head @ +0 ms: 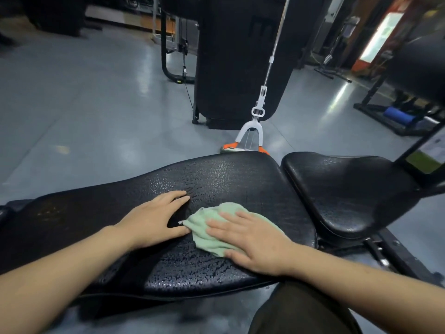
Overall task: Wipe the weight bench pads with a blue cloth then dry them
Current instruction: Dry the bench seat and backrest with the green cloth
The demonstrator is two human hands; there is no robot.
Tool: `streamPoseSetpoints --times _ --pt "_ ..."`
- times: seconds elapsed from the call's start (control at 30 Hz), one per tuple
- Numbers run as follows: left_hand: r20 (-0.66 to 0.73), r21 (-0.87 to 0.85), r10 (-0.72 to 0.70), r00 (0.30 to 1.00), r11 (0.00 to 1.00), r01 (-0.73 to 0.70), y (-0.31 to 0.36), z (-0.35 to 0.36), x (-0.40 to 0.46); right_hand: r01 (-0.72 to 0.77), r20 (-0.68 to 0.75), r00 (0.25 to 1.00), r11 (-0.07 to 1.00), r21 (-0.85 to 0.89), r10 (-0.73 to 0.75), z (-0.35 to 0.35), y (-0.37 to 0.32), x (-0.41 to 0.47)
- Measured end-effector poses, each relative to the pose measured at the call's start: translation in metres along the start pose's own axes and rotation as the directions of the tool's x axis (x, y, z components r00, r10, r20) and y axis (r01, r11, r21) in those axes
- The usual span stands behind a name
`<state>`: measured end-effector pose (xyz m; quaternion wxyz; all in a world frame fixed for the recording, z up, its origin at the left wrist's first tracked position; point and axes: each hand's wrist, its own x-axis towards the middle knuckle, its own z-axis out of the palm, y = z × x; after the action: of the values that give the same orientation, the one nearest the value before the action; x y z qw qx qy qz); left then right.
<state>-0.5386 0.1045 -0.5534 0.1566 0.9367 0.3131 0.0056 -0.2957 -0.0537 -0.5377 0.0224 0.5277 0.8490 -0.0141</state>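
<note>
pressing right hand [252, 242] hides much of green cloth [212, 227].

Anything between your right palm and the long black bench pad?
Yes: in the head view, a crumpled pale green cloth lies under the flat right hand on the wet long black pad.

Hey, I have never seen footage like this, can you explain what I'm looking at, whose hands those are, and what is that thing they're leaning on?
This is one picture from a camera worn on a person's head, looking down at their own arms. They are leaning over a black padded weight bench: a long back pad and a smaller seat pad to its right. The long pad glistens with droplets. The right hand presses flat on a pale green cloth; nothing is gripped. The left hand rests flat on the pad beside the cloth. Behind the bench, a mop stands on the grey gym floor.
</note>
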Motion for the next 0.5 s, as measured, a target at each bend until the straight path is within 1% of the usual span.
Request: streamPoseSetpoints --times 0.07,0.13,0.2,0.27,0.33,0.4,0.5 --pt "0.01 -0.005 -0.001 1.0 1.0 0.001 -0.003 0.0 0.0 0.001 0.015 1.0 1.0 0.017 -0.001 0.001 0.006 0.002" --pt "0.01 -0.01 0.0 1.0 1.0 0.0 -0.004 -0.001 0.001 -0.03 0.012 0.999 0.999 0.018 0.03 0.001 0.015 0.01" --pt "0.008 -0.006 0.001 1.0 1.0 0.0 -0.003 -0.001 0.0 -0.099 0.016 0.995 0.995 0.003 0.099 -0.001 0.025 0.019" --pt "0.005 0.001 -0.002 1.0 1.0 0.002 -0.001 -0.001 -0.001 -0.203 0.016 0.979 0.979 -0.015 0.203 -0.006 0.038 0.03" --pt "0.013 0.008 -0.008 1.0 1.0 0.008 0.001 -0.001 -0.003 -0.322 0.0 0.947 0.946 -0.029 0.322 -0.011 0.049 0.041" --pt "0.028 0.016 -0.01 1.0 1.0 0.009 0.001 -0.001 -0.006 -0.44 -0.026 0.898 0.898 -0.028 0.439 -0.014 0.055 0.046" --pt "0.046 0.027 -0.014 0.999 1.0 0.013 0.002 -0.001 -0.012 -0.56 -0.056 0.828 0.828 -0.039 0.557 -0.01 0.052 0.047"
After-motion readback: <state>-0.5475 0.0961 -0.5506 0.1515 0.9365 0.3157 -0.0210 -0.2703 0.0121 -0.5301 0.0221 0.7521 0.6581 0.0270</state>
